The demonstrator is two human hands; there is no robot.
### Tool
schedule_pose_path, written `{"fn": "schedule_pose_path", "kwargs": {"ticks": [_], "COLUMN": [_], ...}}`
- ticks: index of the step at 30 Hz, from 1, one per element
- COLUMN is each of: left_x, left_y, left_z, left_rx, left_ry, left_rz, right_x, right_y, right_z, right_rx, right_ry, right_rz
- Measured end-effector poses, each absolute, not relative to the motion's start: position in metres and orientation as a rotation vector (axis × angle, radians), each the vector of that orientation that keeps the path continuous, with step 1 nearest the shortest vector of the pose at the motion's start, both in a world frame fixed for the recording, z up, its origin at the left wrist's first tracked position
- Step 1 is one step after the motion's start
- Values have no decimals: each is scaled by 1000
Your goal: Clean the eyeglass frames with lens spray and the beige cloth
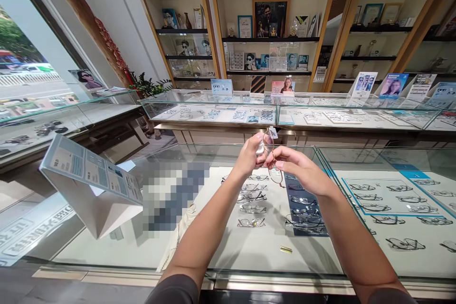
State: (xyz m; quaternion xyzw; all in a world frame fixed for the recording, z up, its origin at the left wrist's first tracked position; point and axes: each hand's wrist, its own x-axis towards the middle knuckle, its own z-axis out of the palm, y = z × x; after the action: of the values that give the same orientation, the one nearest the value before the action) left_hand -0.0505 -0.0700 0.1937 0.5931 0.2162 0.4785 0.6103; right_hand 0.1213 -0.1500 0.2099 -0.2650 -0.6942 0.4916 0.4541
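A pair of thin, gold-rimmed eyeglasses (275,176) is held up on end over the glass counter, one lens above the other. My right hand (302,167) pinches it around the bridge. My left hand (249,154) is closed at the upper lens, with a small white object (260,147) in its fingers; its kind is unclear. Whether the left fingers also grip the rim, I cannot tell. A pale tag (273,133) shows at the top of the eyeglasses. Beneath my hands, rows of eyeglasses (251,209) lie inside the counter, some on a dark blue strip (313,232).
A folded display card (96,175) stands on the counter at left. A small gold-coloured piece (286,249) lies near the front. Another glass showcase (213,111) runs across behind, bearing several upright cards. Wooden-framed shelves (213,33) line the wall. A glass panel edge (329,175) divides the counter at right.
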Motion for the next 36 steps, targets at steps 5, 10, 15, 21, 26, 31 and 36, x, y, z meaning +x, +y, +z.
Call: {"fn": "schedule_pose_path", "kwargs": {"ticks": [5, 10, 15, 21, 26, 31, 36], "left_x": [-50, -49, -52, -48, -41, -41, -49], "left_y": [-71, -72, -75, -88, -90, -89, -93], "left_z": [191, 191, 195, 199, 195, 193, 198], "left_rx": [1350, 1354, 1410, 1614, 1656, 1639, 1617], "left_ry": [506, 495, 474, 506, 511, 471, 451], "left_rz": [1076, 1085, 1079, 1075, 998, 1026, 1089], "right_x": [122, 124, 130, 138, 135, 133, 136], "right_y": [-147, -146, -144, -132, -128, -129, -130], "right_z": [208, 207, 208, 204, 200, 201, 205], "right_rx": [-621, -630, -641, -685, -682, -663, -664], "right_ry": [-1740, -1770, -1747, -1566, -1479, -1490, -1486], "right_rz": [1214, 1181, 1160, 1005, 976, 991, 1003]}}
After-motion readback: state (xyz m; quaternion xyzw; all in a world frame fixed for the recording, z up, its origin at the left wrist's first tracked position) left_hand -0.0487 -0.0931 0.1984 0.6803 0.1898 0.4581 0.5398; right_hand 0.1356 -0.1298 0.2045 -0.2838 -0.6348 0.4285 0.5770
